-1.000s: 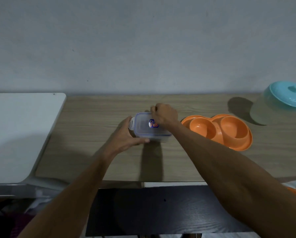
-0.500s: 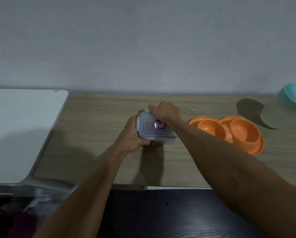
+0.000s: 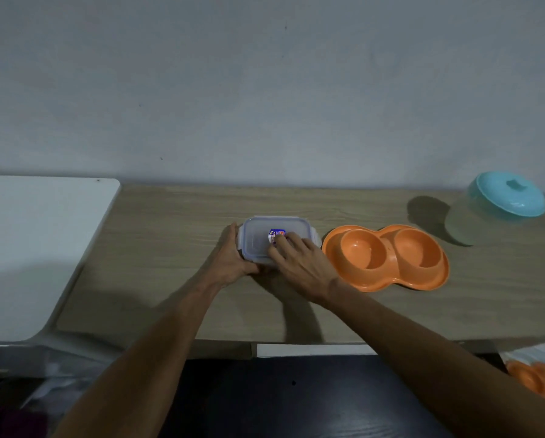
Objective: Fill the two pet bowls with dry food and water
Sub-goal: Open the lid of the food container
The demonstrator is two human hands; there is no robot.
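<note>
A clear rectangular food container [image 3: 258, 237] with a clip-on lid and a small sticker sits on the wooden table [image 3: 170, 248]. My left hand [image 3: 233, 263] grips its left end and near edge. My right hand [image 3: 299, 263] lies on top of the lid with its fingers spread towards the sticker. Right of the container lies an orange double pet bowl [image 3: 386, 257]; both of its wells look empty.
A translucent jug with a teal lid [image 3: 505, 200] stands at the back right of the table. A white surface [image 3: 34, 248] adjoins the table on the left. Another orange object [image 3: 539, 379] shows at the lower right edge. A wall runs close behind.
My right hand has come back from the container's far edge and now lies on top of the lid. My left hand keeps hold of the left end.
</note>
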